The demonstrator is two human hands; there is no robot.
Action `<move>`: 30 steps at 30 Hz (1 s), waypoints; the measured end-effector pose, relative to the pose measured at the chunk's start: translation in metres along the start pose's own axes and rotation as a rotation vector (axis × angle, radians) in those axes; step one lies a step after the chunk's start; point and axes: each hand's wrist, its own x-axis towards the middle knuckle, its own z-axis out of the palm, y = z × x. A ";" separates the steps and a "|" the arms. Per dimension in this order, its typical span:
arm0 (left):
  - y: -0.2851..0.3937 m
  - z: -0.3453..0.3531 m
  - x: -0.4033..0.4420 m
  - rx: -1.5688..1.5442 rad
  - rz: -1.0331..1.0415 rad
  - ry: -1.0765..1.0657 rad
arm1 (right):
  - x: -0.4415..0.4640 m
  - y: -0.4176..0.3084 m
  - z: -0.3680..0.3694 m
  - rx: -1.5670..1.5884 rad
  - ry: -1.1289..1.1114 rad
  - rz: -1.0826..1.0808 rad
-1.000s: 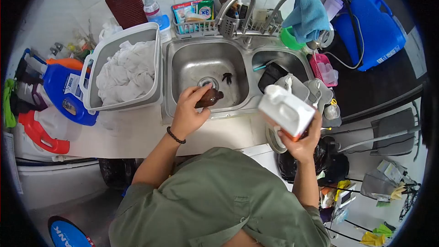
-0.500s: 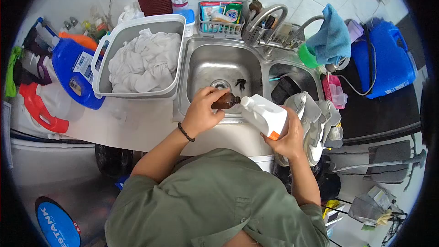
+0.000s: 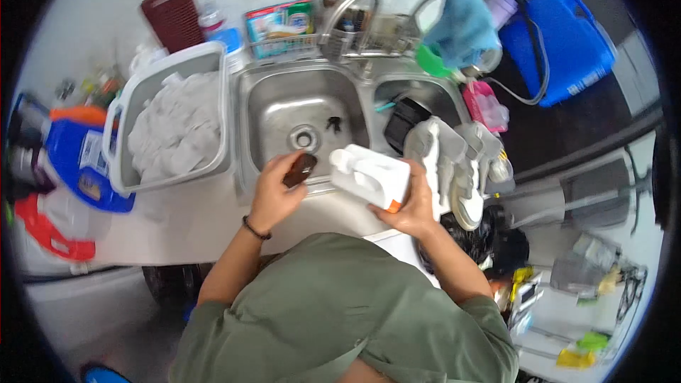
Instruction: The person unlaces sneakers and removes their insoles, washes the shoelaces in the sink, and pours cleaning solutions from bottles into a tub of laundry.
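Observation:
My left hand is closed around a small dark brown bottle, above the near edge of the left sink basin. My right hand grips the base end of a white plastic jug with an orange patch at its lower corner. The jug lies tilted on its side, its white neck pointing left toward the bottle. A gap shows between the jug and the bottle. Motion blurs the bottle, so I cannot tell whether it is capped. Behind them are the round drain and a small black object in the basin.
A grey tub of white cloth stands left of the sink, beside a blue detergent jug. Egg-carton-like grey trays sit near my right hand. The faucet arches behind the basins; a blue cloth hangs to its right.
The camera view has turned and shifted. The brown bottle and the white jug's neck, close together before, are now farther apart. The bottle has tilted differently in my left hand.

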 end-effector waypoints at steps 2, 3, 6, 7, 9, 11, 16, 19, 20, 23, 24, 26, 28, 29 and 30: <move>-0.011 0.000 -0.010 0.011 0.049 0.062 | -0.020 0.014 0.022 0.257 0.096 -0.004; -0.016 -0.001 -0.015 0.014 0.015 0.077 | -0.026 0.012 0.024 0.263 0.077 0.039; -0.032 -0.006 -0.032 -0.031 -0.049 0.153 | -0.042 0.013 0.033 0.275 0.108 -0.002; -0.035 -0.008 -0.036 -0.054 -0.065 0.187 | -0.049 0.017 0.038 0.318 0.121 0.022; -0.038 -0.014 -0.047 -0.017 -0.103 0.233 | -0.056 0.015 0.039 0.311 0.146 0.041; -0.046 -0.023 -0.058 0.014 -0.119 0.267 | -0.070 0.031 0.049 0.342 0.165 0.067; -0.064 -0.034 -0.075 -0.018 -0.166 0.386 | -0.085 0.041 0.044 0.277 0.154 0.139; -0.071 -0.033 -0.081 -0.049 -0.166 0.486 | -0.084 0.038 0.033 0.195 0.116 0.049; -0.075 -0.034 -0.084 -0.052 -0.179 0.516 | -0.082 0.031 0.026 0.181 0.111 0.006; -0.068 -0.033 -0.085 0.063 -0.190 0.632 | -0.077 0.023 0.012 0.182 0.162 -0.107; -0.073 -0.034 -0.087 0.068 -0.186 0.668 | -0.076 0.019 0.006 0.158 0.199 -0.164; -0.090 -0.038 -0.088 0.075 -0.181 0.742 | -0.069 0.001 -0.018 0.140 0.239 -0.210; -0.094 -0.044 -0.087 0.131 -0.167 0.743 | -0.059 -0.011 -0.049 0.029 0.194 -0.274; -0.096 -0.046 -0.087 0.162 -0.163 0.746 | -0.048 -0.024 -0.062 -0.018 0.280 -0.324; -0.098 -0.046 -0.088 0.142 -0.198 0.737 | -0.039 -0.034 -0.075 -0.081 0.195 -0.319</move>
